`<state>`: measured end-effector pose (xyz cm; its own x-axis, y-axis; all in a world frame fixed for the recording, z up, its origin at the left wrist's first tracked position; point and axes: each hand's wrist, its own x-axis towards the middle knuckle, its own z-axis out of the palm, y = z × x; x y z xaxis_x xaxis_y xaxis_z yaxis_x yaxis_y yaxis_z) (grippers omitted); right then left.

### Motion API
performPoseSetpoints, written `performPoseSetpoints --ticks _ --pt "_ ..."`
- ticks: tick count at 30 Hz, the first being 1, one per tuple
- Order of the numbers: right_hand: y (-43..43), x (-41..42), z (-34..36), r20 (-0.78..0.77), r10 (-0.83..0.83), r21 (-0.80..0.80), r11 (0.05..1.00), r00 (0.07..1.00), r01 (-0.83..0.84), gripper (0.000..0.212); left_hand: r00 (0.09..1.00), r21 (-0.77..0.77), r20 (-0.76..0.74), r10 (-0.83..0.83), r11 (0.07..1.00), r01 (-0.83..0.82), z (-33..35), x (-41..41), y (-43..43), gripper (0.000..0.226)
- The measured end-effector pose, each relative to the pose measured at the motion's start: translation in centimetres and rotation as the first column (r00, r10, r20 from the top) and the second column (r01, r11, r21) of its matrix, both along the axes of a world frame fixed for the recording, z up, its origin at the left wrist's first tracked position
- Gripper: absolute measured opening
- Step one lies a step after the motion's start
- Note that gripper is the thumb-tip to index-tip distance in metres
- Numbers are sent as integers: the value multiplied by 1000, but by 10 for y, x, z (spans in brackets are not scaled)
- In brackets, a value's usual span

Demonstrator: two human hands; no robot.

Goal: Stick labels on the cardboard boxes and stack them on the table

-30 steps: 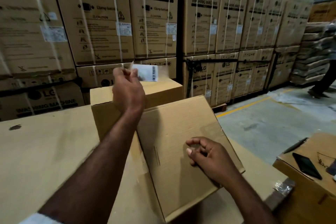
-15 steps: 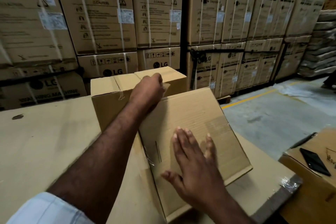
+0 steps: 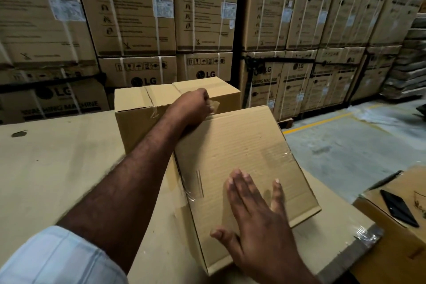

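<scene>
Head view: at the far left, the table [image 3: 57,168], covered in brown board, runs from the left edge toward the centre. Your left sleeve [image 3: 57,258] shows at the lower left, and the bare forearm reaches up and to the right from it. The far box [image 3: 143,106] stands upright on the table, its top seam taped.

Your left hand [image 3: 192,105] sits at the gap between the far box and the near box, knuckles up, fingers curled over the far top edge of the near box. The fingertips are hidden. A pale patch [image 3: 214,106] shows just beyond the knuckles, against the far box. You cannot tell whether it is a label or tape, nor whether the fingers grip it.

The near box [image 3: 242,152] rests on the table just in front of the far box. It is tilted, with its broad face turned up toward you and clear tape on its edges. Your right hand [image 3: 255,221] lies flat on the lower part of that face, fingers straight and spread wide, thumb out to the left; it holds nothing.

Behind, strapped washing machine cartons [image 3: 129,7] fill the background. To the right, the concrete floor [image 3: 345,152] carries a yellow line [image 3: 318,123]. At the far right, a separate carton [image 3: 401,256] bears a black phone [image 3: 398,207] and a pen [image 3: 387,178].
</scene>
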<state>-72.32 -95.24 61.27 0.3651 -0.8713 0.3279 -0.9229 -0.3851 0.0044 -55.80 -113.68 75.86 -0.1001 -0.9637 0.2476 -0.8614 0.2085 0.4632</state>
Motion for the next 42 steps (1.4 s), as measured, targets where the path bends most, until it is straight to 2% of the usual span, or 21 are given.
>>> performPoseSetpoints --ticks 5,9,14,18,20,22,24,26,28,30,32,34,36,37,39,42 --pt "-28 23 37 32 -66 47 997 997 64 94 997 61 -1 -73 995 73 2 -8 5 31" --pt "-44 33 57 54 -85 32 996 995 83 95 998 59 -33 -59 996 61 2 -6 10 33" --pt "-7 11 10 94 -58 22 998 994 56 83 997 46 -74 14 999 -10 1 2 7 32" --pt "18 -15 -13 171 -21 25 1000 985 17 71 996 76 -86 -3 997 9 1 1 9 33" --pt "10 -25 -10 194 -129 33 992 973 125 73 994 82 -103 -36 996 44 1 -6 15 32" --pt "-11 -29 2 224 -312 125 949 923 291 80 992 78 -103 -68 994 76 1 -13 22 31" --pt "-33 -22 15 238 -395 170 916 887 363 74 994 54 -96 -61 996 66 0 -14 30 29" --pt "-40 -6 24 248 -336 156 940 909 305 68 995 22 -99 -10 1000 13 -2 -10 38 28" --pt "-28 6 21 252 -223 108 974 942 201 73 990 17 -136 37 999 -35 -3 0 46 31" --pt "-11 5 12 232 -113 -5 993 966 117 71 979 48 -196 65 997 -57 -1 15 57 32" --pt "-3 -3 5 251 -79 -86 991 965 103 68 965 76 -243 97 994 -81 -1 33 71 33" --pt "1 -7 4 387 -197 -64 969 901 239 82 935 73 -318 156 987 -140 -9 58 92 33" --pt "1 -5 8 589 -367 70 911 720 407 106 889 13 -392 238 967 -254 -23 89 118 30" --pt "2 -2 11 662 -416 174 895 623 412 116 860 -27 -425 281 946 -323 -31 106 134 27" --pt "3 10 20 775 -348 254 936 527 246 122 800 -95 -503 327 899 -428 -45 134 167 15" --pt "6 50 29 839 -188 213 977 511 11 116 766 -174 -551 332 852 -494 -68 166 213 5"
